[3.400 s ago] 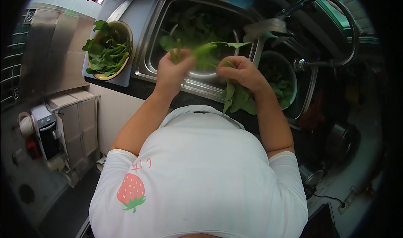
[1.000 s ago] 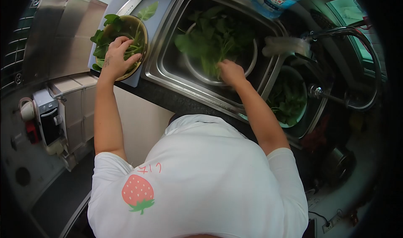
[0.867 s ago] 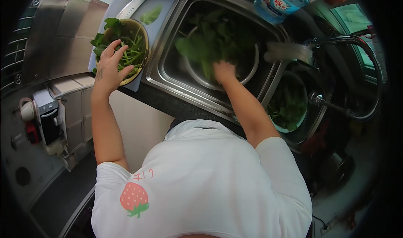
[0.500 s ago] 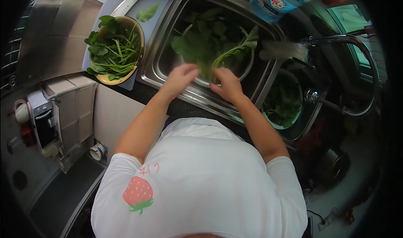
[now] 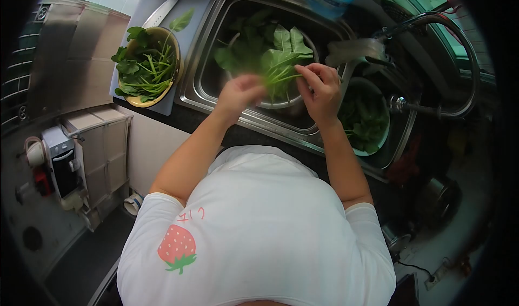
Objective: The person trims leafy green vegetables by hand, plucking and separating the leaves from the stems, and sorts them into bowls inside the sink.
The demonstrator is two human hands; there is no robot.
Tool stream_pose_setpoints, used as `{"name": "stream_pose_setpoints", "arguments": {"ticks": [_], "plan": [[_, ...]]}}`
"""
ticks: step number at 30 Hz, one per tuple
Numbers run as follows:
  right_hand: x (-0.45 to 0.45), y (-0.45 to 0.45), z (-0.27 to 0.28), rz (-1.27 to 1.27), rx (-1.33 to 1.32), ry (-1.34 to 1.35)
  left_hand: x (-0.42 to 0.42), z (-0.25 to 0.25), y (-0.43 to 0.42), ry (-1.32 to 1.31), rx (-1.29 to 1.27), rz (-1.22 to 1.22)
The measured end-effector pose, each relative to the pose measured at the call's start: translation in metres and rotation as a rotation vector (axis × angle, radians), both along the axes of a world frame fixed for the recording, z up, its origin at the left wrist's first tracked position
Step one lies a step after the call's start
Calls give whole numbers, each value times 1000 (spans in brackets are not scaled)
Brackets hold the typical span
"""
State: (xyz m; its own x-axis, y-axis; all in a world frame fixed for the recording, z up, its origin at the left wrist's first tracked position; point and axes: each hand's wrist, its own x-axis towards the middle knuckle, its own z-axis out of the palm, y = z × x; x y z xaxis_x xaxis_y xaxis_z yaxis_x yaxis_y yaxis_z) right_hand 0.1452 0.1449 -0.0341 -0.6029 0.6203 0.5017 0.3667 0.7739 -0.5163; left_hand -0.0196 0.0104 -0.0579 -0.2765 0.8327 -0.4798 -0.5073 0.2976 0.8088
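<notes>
In the sink (image 5: 208, 84) stands a round metal bowl (image 5: 292, 102) heaped with leafy greens (image 5: 284, 57). My left hand (image 5: 241, 94) is at the bowl's near left side, its fingertips smeared by motion and closed at the stems of the greens. Just right of it, my right hand (image 5: 321, 92) pinches a thin green stem (image 5: 292, 77) between thumb and forefinger, the other fingers curled. Light leaf undersides face up beyond the hands. A blur of leaves hides part of the bowl on the left.
Left of the sink, a yellow bowl (image 5: 177, 71) of greens and a knife (image 5: 162, 11) lie on a cutting board (image 5: 192, 17). At right are a second basin (image 5: 385, 125) with greens and a curved faucet (image 5: 476, 71). A blue bottle (image 5: 330, 1) stands behind.
My right hand has moved right and slightly up, drawing a stem sideways. The leaves near it have shifted toward the middle. My left hand stays near the same spot, and the view has tilted slightly.
</notes>
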Motion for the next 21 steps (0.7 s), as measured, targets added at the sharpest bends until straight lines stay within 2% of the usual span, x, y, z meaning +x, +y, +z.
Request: {"name": "stream_pose_setpoints", "arguments": {"ticks": [3,7,10,13,14,17,21], "plan": [[-3,4,9,162,225,-7,7,20,-4,15,39,-7],[1,-6,15,176,207,24,11,28,-7,-47,69,110],[5,-21,6,171,-81,67,14,30,-9,-87,84,157],[8,-31,-2,-2,-1515,643,19,34,-7,-17,128,206],[10,-27,-3,-73,-1547,855,20,39,-7,14,158,216],[23,-10,19,-31,-1166,671,16,43,-8,99,181,187],[18,-8,61,316,-393,36,19,53,-11,139,216,111]]}}
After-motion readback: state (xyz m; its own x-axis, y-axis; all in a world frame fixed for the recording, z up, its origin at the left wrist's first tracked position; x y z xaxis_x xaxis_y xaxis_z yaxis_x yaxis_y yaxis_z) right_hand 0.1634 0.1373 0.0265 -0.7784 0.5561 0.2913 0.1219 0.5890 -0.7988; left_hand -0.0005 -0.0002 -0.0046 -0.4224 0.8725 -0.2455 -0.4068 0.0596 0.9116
